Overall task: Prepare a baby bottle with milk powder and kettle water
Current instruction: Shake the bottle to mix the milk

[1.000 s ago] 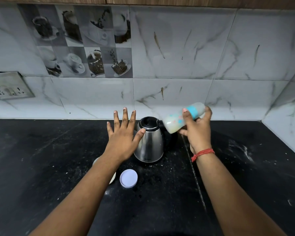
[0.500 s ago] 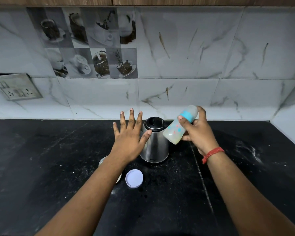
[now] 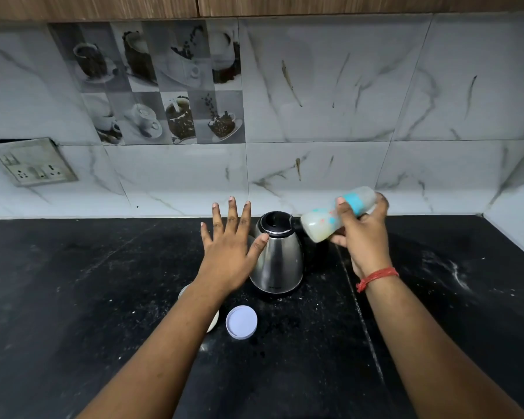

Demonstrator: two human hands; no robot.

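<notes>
Right hand (image 3: 365, 237) fingers wrapped around baby bottle (image 3: 330, 216), tilted, blurred, above dark surface (image 3: 73, 282) beside kettle (image 3: 277, 255). Left hand (image 3: 229, 249) empty, fingers splayed wide.

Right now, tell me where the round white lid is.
In the head view the lid lies flat on the black counter, just in front of the kettle and right beside the left forearm.

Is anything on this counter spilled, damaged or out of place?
Yes. White powder is scattered on the black counter, thickest in a smear at the right. The socket plate on the wall hangs crooked, with a dark gap above it. A white lid lies loose in front of the kettle.
</notes>
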